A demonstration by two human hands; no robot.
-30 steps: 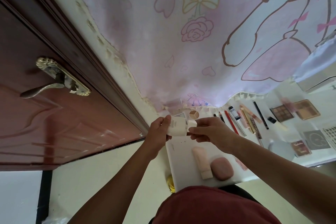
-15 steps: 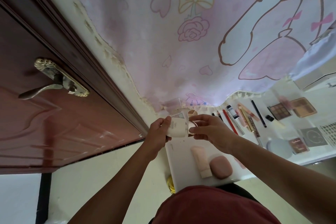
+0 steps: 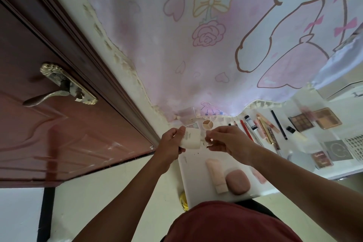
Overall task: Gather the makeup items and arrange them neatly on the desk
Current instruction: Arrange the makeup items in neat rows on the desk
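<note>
A pink cartoon cloth (image 3: 196,45) fills the upper frame, a brown door (image 3: 59,124) takes the left, and the white desk (image 3: 196,173) sits at lower centre. My left hand (image 3: 170,145) is wrapped round a white bottle (image 3: 191,139), held above the desk's upper-left corner with its long axis running left to right. My right hand (image 3: 229,141) pinches the bottle's right end, so I judge that any cap work falls to that hand.

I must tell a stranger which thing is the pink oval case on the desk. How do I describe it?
Start at the white desk under the pink cartoon cloth and go to its near edge, by the red shirt. A pale tube lies there; the pink oval case is just right of it, the only rounded, pebble-like, dusty-pink thing.
</note>
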